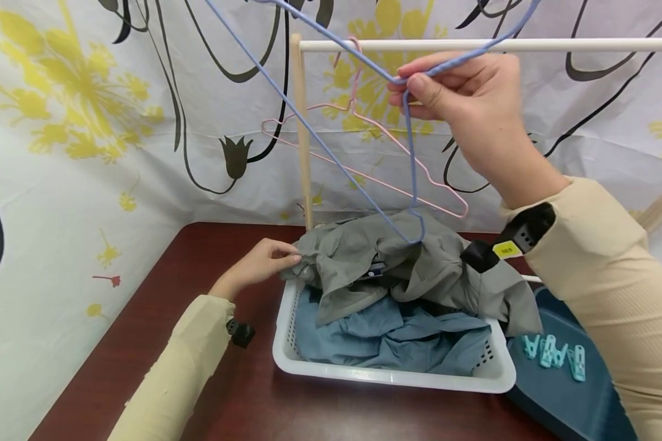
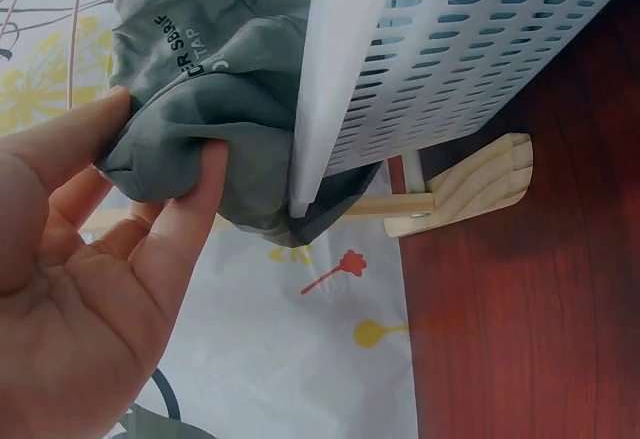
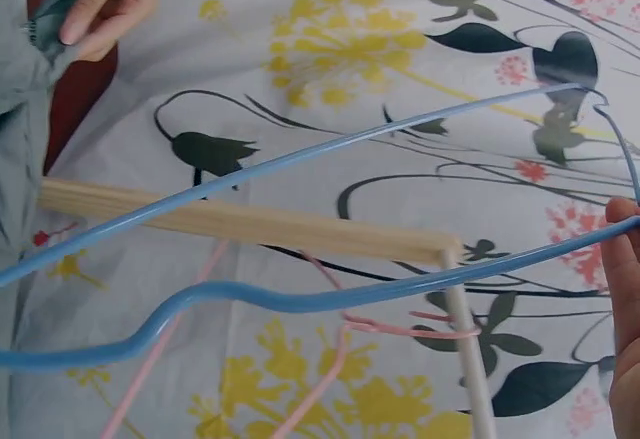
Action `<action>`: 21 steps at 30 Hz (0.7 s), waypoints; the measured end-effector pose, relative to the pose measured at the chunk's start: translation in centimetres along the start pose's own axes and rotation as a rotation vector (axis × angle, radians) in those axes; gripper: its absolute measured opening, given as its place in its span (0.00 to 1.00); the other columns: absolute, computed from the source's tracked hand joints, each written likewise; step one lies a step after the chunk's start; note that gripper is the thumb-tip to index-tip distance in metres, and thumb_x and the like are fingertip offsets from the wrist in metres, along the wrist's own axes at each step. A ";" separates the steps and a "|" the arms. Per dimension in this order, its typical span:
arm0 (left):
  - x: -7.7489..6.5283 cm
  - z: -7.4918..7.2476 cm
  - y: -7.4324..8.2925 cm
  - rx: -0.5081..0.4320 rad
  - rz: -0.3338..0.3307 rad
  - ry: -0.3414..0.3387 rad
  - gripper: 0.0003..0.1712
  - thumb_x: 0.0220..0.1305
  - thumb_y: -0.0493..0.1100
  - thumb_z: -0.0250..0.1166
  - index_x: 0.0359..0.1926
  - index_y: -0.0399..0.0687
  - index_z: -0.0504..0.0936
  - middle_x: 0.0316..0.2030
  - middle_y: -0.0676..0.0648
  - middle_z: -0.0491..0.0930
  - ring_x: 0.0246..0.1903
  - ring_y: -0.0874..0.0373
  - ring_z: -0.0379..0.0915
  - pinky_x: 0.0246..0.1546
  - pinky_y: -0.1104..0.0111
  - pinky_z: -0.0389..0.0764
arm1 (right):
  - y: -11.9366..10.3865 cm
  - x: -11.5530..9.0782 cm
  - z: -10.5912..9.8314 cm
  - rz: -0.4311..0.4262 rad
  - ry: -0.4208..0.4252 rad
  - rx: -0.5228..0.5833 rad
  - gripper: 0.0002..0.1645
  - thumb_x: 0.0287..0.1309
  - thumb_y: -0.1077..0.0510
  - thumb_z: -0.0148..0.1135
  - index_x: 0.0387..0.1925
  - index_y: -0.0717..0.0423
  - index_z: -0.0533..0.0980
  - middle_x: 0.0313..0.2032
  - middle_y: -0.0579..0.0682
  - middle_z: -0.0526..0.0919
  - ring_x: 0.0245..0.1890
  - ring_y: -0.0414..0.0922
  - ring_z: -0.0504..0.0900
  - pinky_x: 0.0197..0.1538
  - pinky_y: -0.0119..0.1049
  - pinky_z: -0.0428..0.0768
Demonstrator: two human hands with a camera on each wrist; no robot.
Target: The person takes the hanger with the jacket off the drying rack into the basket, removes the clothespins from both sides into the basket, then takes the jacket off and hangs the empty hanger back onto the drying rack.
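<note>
My right hand (image 1: 463, 101) pinches a blue clothes hanger (image 1: 353, 52) between thumb and fingers, raised near the rack's top bar. One end of the hanger hangs down over a grey garment (image 1: 447, 269); whether it touches the cloth, I cannot tell. My left hand (image 1: 259, 263) holds the left edge of that garment between thumb and fingers. In the left wrist view, the gathered grey cloth (image 2: 250, 89) shows printed lettering. The garment lies across the back of a white basket (image 1: 386, 378), over a blue garment (image 1: 353, 337) inside it.
A pink hanger (image 1: 355, 110) hangs from the white bar (image 1: 585, 44) of a rack with a wooden post (image 1: 301, 141). Right of the basket, a dark blue tray (image 1: 551, 398) holds several turquoise clothes pegs (image 1: 547, 351). A floral sheet (image 1: 143, 171) stands behind the brown table (image 1: 220, 380).
</note>
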State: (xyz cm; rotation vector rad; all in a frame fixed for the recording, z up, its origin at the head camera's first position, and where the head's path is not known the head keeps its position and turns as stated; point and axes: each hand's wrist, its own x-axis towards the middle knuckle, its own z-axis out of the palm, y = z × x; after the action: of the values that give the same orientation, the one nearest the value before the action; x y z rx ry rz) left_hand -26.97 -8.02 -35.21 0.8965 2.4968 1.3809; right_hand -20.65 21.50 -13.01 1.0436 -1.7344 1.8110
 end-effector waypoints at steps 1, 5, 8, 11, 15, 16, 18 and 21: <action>0.0 0.0 0.0 -0.001 0.003 -0.007 0.16 0.65 0.38 0.58 0.49 0.30 0.79 0.46 0.36 0.78 0.42 0.51 0.74 0.35 0.65 0.77 | -0.3 0.1 -0.1 0.000 -0.005 -0.003 0.09 0.52 0.72 0.61 0.36 0.78 0.77 0.32 0.60 0.84 0.35 0.48 0.84 0.41 0.33 0.79; -0.3 -0.4 -0.2 -0.004 -0.010 -0.034 0.17 0.65 0.38 0.59 0.50 0.29 0.78 0.46 0.36 0.78 0.42 0.52 0.75 0.36 0.64 0.78 | -1.3 -0.1 -0.7 0.012 -0.019 -0.062 0.10 0.52 0.71 0.62 0.36 0.78 0.77 0.33 0.60 0.84 0.34 0.47 0.84 0.40 0.32 0.79; -0.6 -0.7 -0.1 -0.007 -0.025 -0.051 0.17 0.64 0.39 0.60 0.50 0.31 0.78 0.46 0.37 0.78 0.40 0.52 0.75 0.36 0.61 0.78 | -1.8 -0.5 -1.5 0.008 -0.020 -0.150 0.11 0.53 0.69 0.62 0.36 0.77 0.78 0.33 0.60 0.84 0.33 0.46 0.84 0.40 0.32 0.79; -0.8 -1.2 0.2 -0.009 -0.036 -0.059 0.17 0.63 0.40 0.60 0.50 0.33 0.79 0.47 0.39 0.78 0.41 0.52 0.74 0.39 0.58 0.78 | -2.1 -0.9 -2.5 0.022 -0.026 -0.190 0.12 0.53 0.69 0.62 0.36 0.78 0.77 0.33 0.61 0.84 0.32 0.46 0.84 0.39 0.31 0.79; -0.8 -1.7 0.3 -0.005 -0.043 -0.064 0.17 0.64 0.41 0.61 0.50 0.35 0.80 0.48 0.40 0.78 0.44 0.51 0.74 0.42 0.58 0.78 | -2.5 -1.4 -3.9 0.081 -0.043 -0.274 0.11 0.53 0.70 0.62 0.37 0.77 0.78 0.32 0.57 0.85 0.32 0.44 0.84 0.38 0.30 0.78; -0.8 -1.8 0.3 -0.002 -0.043 -0.063 0.16 0.64 0.41 0.61 0.49 0.36 0.80 0.48 0.41 0.78 0.44 0.51 0.75 0.42 0.58 0.78 | -2.6 -1.5 -4.2 0.089 -0.052 -0.331 0.11 0.53 0.69 0.62 0.37 0.76 0.78 0.32 0.56 0.85 0.32 0.43 0.84 0.38 0.30 0.78; -0.7 -2.1 0.3 -0.003 -0.037 -0.065 0.16 0.64 0.41 0.60 0.49 0.36 0.80 0.48 0.40 0.78 0.43 0.50 0.75 0.42 0.57 0.78 | -2.8 -1.8 -4.8 0.103 -0.079 -0.464 0.10 0.55 0.68 0.61 0.38 0.73 0.79 0.31 0.52 0.85 0.32 0.41 0.84 0.38 0.27 0.78; -0.5 -2.6 0.3 -0.010 -0.043 -0.056 0.17 0.64 0.41 0.60 0.49 0.34 0.79 0.48 0.37 0.78 0.42 0.48 0.76 0.43 0.55 0.78 | -3.0 -2.1 -5.6 0.115 -0.125 -0.640 0.09 0.56 0.66 0.61 0.38 0.69 0.80 0.29 0.45 0.86 0.30 0.37 0.84 0.37 0.23 0.77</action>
State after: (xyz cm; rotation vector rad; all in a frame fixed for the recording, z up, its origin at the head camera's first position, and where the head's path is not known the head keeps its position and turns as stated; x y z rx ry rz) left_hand -27.44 -10.06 -33.56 0.8627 2.4512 1.3350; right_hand -18.35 27.74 -12.30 0.8023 -2.2663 1.1175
